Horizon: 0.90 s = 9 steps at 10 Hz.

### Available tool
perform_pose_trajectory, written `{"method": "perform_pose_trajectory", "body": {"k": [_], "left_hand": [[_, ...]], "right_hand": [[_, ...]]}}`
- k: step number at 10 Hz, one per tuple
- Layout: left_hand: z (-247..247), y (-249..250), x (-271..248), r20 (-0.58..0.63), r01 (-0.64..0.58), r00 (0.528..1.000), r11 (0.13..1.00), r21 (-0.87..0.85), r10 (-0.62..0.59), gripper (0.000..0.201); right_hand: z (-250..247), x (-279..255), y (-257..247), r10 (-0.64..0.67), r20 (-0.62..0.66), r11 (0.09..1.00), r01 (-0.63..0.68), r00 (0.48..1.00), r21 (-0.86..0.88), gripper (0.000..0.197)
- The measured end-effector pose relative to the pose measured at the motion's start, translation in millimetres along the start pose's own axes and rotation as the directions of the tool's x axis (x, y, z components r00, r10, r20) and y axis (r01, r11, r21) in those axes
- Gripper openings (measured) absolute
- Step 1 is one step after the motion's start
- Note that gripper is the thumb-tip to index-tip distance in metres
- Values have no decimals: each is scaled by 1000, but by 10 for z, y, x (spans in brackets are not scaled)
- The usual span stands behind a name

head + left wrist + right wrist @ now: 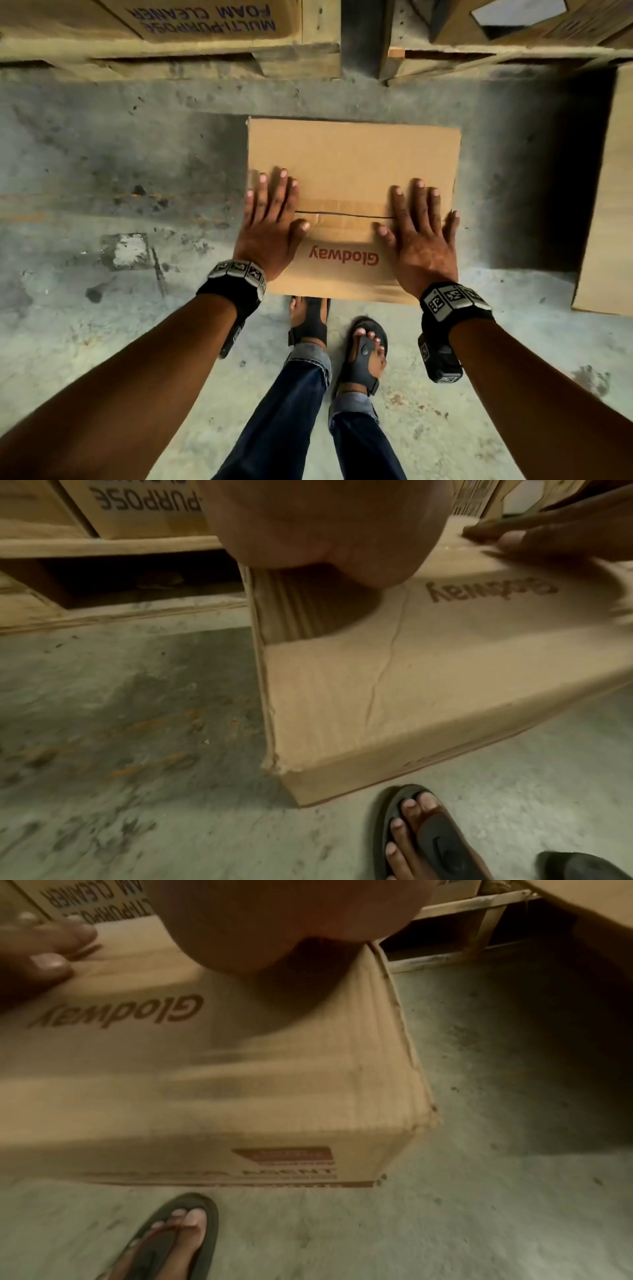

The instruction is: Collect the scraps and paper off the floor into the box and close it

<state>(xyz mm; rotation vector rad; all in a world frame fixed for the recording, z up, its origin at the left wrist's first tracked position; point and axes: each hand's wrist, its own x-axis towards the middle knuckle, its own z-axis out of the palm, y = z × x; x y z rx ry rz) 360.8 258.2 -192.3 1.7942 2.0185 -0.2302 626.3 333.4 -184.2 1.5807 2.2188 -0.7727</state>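
Both forearms come in closest, ending in the left hand (pixel 270 226) and right hand (pixel 423 233), each grip spread flat on the box (pixel 352 161), pinching nothing. Pressure is best kept even along the center seam so the flaps get seated level. Plain brown cardboard, red Glodway print, a dented near corner, parked on the floor (pixel 102 154) just ahead of the sandals (pixel 368 356).

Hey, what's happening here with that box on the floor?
A person stands over a cardboard box on the concrete floor, pressing its top flaps flat. The left hand and right hand lie open across the seam where the flaps meet, which looks shut. No loose scraps show on the floor in view. Wooden pallets holding cartons sit behind.
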Motion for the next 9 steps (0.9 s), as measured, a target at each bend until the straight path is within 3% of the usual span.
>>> {"method": "perform_pose_trajectory", "body": {"k": [3, 6, 7, 8, 9], "left_hand": [[206, -23, 125, -10, 20, 1000, 997, 77, -19, 69], [-214, 0, 71, 147, 12, 989, 999, -43, -6, 76], [-424, 33, -121, 119, 120, 987, 985, -121, -106, 79], [-587, 127, -465, 39, 218, 976, 961, -167, -214, 75], [-544, 113, -1218, 164, 268, 958, 941, -209, -236, 63]], "right_hand": [[245, 142, 58, 10, -46, 992, -16, 999, -125, 69], [-136, 8, -125, 11, 61, 1000, -12, 998, 22, 71], [-289, -182, -236, 64, 43, 988, -69, 997, 135, 68], [-398, -614, -272, 5, -34, 986, 0, 999, 167, 53], [-278, -1387, -5, 50, 154, 985, -74, 987, 155, 43]]}}
